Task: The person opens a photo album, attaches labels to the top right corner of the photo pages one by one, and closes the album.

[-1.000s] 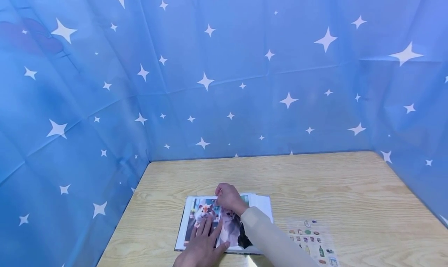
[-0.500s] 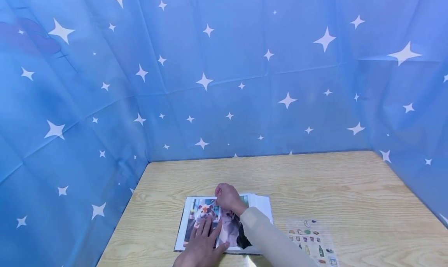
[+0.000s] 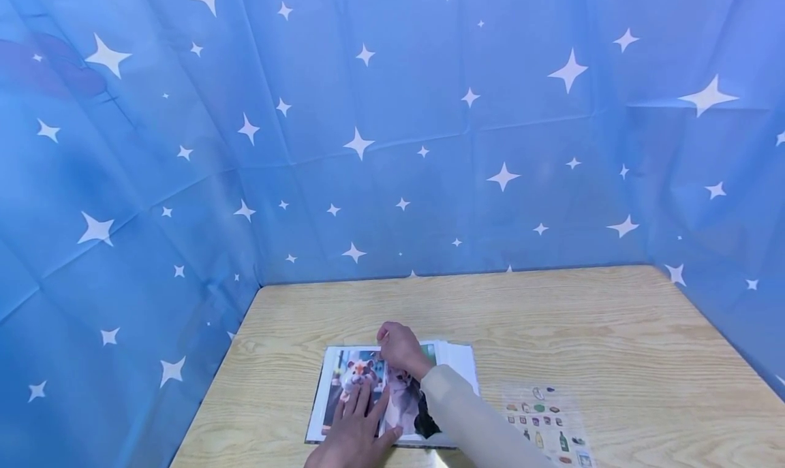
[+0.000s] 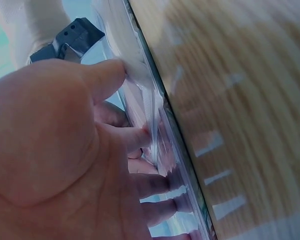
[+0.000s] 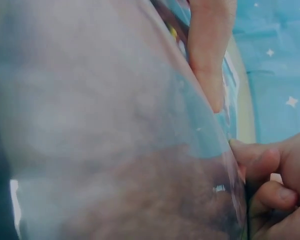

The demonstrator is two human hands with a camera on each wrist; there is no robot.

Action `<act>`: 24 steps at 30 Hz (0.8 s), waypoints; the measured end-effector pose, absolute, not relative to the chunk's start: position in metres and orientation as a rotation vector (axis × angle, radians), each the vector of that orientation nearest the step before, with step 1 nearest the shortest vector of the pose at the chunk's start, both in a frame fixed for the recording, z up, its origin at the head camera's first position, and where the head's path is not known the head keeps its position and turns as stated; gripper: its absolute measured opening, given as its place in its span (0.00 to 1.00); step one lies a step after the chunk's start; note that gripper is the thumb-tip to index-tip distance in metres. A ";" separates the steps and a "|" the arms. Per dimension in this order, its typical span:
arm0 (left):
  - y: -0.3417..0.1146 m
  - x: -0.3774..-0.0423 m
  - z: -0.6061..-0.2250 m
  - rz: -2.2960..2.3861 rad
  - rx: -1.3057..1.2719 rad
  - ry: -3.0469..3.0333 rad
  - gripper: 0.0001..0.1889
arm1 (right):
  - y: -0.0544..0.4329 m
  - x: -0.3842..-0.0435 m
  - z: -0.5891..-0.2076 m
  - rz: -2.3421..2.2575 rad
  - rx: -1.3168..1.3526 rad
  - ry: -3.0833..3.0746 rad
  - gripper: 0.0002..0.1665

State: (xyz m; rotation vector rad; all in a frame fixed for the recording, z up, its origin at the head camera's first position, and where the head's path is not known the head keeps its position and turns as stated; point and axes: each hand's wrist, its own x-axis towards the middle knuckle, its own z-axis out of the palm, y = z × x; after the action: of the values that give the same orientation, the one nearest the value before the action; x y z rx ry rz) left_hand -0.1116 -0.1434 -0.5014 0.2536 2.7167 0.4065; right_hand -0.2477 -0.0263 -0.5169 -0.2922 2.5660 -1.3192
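A photo album (image 3: 317, 403) lies spread on the table, with a hamster picture (image 3: 358, 370) on its left page and a cat picture (image 3: 400, 401) on its right. My left hand (image 3: 356, 432) rests across the left page, fingers spread and thumb near the middle fold. At the fold's upper end, my right hand (image 3: 400, 346) has its fingers curled. The right wrist view shows those fingers (image 5: 270, 170) pinching at the edge of a glossy clear page (image 5: 130, 100), which bulges. In the left wrist view, clear plastic (image 4: 149, 107) stands raised beside my left fingers.
Right of the album lies a clear sheet (image 3: 548, 420) with several small printed food stickers. My right sleeve (image 3: 475, 413) crosses the album's right side, a black wrist mount (image 3: 426, 419) beside it. A blue star-patterned curtain (image 3: 441, 209) stands behind the wooden table (image 3: 589, 318).
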 end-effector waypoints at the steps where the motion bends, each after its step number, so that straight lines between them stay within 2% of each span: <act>1: -0.143 -0.111 -0.502 0.406 0.254 2.718 0.40 | -0.026 -0.248 -0.517 -1.314 -0.291 2.571 0.10; 19: -0.144 -0.110 -0.501 0.438 0.284 2.727 0.40 | -0.026 -0.247 -0.515 -1.339 -0.229 2.568 0.10; 24: -0.144 -0.110 -0.500 0.431 0.298 2.745 0.40 | -0.021 -0.247 -0.516 -1.431 -0.253 2.486 0.07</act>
State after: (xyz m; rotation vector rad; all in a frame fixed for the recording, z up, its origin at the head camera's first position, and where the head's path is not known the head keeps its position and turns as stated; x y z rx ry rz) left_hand -0.1096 -0.1438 -0.5001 0.2978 2.7455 0.4306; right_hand -0.2469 -0.0209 -0.5157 -0.2533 2.4861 -1.4312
